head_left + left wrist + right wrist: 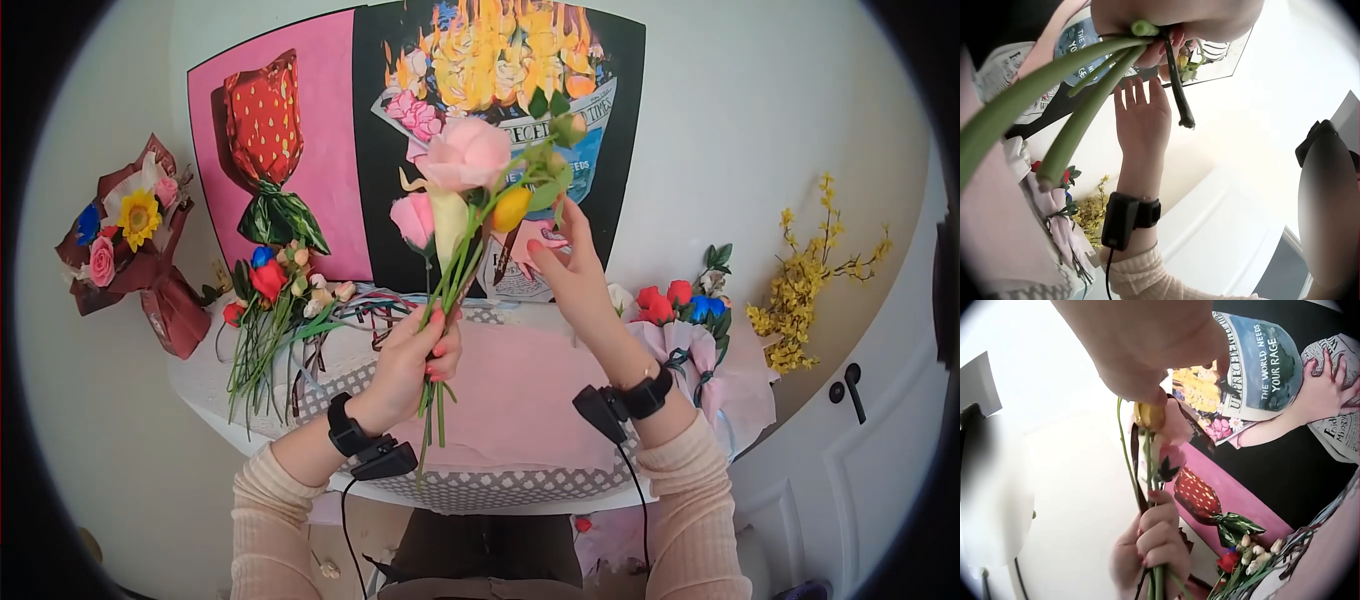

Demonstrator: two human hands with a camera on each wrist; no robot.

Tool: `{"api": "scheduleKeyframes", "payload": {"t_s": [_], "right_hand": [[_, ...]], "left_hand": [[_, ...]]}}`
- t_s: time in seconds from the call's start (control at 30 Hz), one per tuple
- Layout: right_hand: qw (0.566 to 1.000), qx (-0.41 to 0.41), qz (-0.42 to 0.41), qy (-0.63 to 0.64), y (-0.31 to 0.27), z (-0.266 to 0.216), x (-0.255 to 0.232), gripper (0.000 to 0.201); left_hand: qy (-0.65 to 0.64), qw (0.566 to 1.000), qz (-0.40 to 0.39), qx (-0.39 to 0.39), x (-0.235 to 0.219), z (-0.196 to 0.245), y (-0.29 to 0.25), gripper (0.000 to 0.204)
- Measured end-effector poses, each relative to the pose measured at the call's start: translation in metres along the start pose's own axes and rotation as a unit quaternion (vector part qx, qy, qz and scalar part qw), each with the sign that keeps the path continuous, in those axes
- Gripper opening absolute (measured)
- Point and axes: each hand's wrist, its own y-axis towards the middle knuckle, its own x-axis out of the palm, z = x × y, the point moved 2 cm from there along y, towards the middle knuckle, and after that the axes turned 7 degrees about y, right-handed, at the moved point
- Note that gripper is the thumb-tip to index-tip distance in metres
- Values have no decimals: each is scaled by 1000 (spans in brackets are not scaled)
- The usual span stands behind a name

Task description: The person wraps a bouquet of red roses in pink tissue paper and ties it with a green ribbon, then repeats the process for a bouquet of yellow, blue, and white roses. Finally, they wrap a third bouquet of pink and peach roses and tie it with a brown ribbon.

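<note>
Head view shows the person building a small bunch of artificial flowers (470,200) in the air above the counter (520,480), so the step in hand looks like arranging the heads rather than wrapping. The left hand (415,360) is curled tightly round the gathered green stems (440,290), holding the bunch upright with the cut ends hanging below the fist; the left wrist view confirms thick stems passing through that grip. The right hand (570,265) is raised beside the blooms with fingers spread and mostly straight, its fingertips at the leafy sprig with green buds (555,150) on the bunch's right side; it seems to be touching or nudging rather than gripping, though whether thumb and finger pinch a stem I cannot tell. The bunch carries a large pink rose (465,155), a smaller pink bud (412,220) and a yellow bud (510,208). Loose flowers (270,300) lie on the counter's left, a pink wrapping sheet (530,390) lies under the hands. The next move likely calls for settling the sprig's height, keeping the left grip firm so the stems do not slip.
</note>
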Motion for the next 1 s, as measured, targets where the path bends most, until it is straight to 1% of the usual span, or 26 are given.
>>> {"api": "scheduleKeyframes", "payload": {"t_s": [0.03, 0.07, 0.1, 0.17, 0.2, 0.23, 0.27, 0.3, 0.37, 0.4, 0.47, 0.5, 0.53, 0.6, 0.63, 0.67, 0.73, 0.77, 0.8, 0.87, 0.9, 0.93, 0.97, 1.0], "right_hand": [[992, 62, -44, 103, 4, 2, 4, 43], [967, 124, -86, 205, 4, 4, 8, 37], [967, 126, -88, 205, 2, 7, 9, 37], [923, 214, -174, 267, -2, 17, 13, 26], [922, 216, -177, 267, -5, 19, 14, 26], [933, 213, -152, 246, -9, 20, 14, 23], [943, 208, -126, 225, -10, 21, 14, 24], [942, 209, -131, 226, -9, 16, 14, 24], [955, 112, -65, 266, -4, 1, 8, 24], [955, 114, -68, 267, -3, -8, 7, 24], [954, 69, -39, 290, 1, -33, 3, 26], [958, 43, -47, 281, 0, -43, 4, 26], [958, 43, -49, 280, -1, -53, 5, 26], [956, -13, -75, 283, -5, -74, 9, 24], [949, -19, -102, 299, -5, -78, 8, 21], [949, -18, -106, 298, -4, -83, 6, 21], [936, -6, -62, 348, 3, -89, 2, 19], [920, -4, -74, 384, 14, -85, -5, 18], [920, -3, -76, 385, 20, -84, 2, 18], [958, 32, -41, 284, 33, -80, 17, 18], [952, 92, -119, 265, 39, -71, 31, 18], [947, 110, -212, 214, 42, -68, 52, 20], [934, 186, -252, 173, 40, -64, 73, 21], [924, 175, -301, 158, 39, -60, 97, 21]], "left_hand": [[2, 1000, 6, -9, -2, -1, -3, 17], [1, 1000, 8, -10, -4, -2, -5, 17], [9, 1000, 12, -10, -7, -4, -7, 17], [17, 1000, 20, -8, -13, -5, -10, 17], [24, 999, 30, -5, -17, -4, -12, 17], [31, 999, 40, -1, -21, -5, -13, 16], [30, 999, 44, 1, -28, -6, -13, 16], [37, 997, 62, 12, -36, -7, -12, 16], [53, 993, 102, 25, -47, -7, -14, 15], [52, 993, 106, 25, -54, -8, -14, 15], [38, 985, 167, 31, -76, -14, -13, 12], [31, 981, 186, 45, -84, -16, -13, 11], [30, 981, 187, 46, -88, -13, -13, 11], [94, 955, 267, 85, -98, -6, -15, 10], [88, 951, 277, 108, -107, -4, -17, 11], [85, 950, 279, 108, -119, -2, -20, 11], [121, 927, 319, 158, -144, 8, -31, 12], [136, 913, 342, 177, -153, 16, -40, 12], [151, 898, 365, 196, -160, 25, -50, 12], [163, 875, 387, 240, -181, 38, -70, 12], [153, 872, 392, 251, -184, 44, -80, 14], [144, 868, 398, 262, -186, 50, -89, 15], [147, 866, 399, 264, -185, 55, -96, 15], [146, 863, 404, 266, -183, 58, -103, 15]]}}
